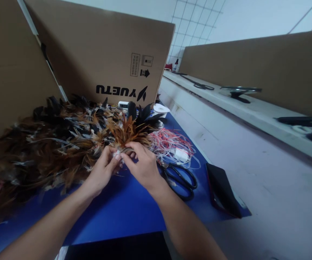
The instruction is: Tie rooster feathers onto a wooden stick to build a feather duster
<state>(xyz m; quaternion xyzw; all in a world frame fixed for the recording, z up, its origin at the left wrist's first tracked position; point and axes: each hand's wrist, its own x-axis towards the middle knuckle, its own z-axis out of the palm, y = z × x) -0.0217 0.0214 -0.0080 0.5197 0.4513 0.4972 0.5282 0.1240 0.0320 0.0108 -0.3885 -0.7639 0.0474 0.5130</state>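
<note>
A fanned bunch of feathers [125,130], orange-brown at the base with black tips, is pinched between both hands over the blue table. My left hand [104,168] is closed on its pale, fluffy lower end. On the other side, my right hand [142,164] also grips that base, thumb and forefinger close to the left fingertips. Details between the fingertips are too small to make out. Just right of my right hand lie black-handled scissors [181,180] and a tangle of red and white strips [172,142].
Loose brown and black feathers [52,151] pile up along the left. Cardboard boxes [98,54] stand behind them. A dark phone-like object [222,189] lies at the table's right edge. Along the wall, a ledge [266,122] holds another pair of scissors [201,86].
</note>
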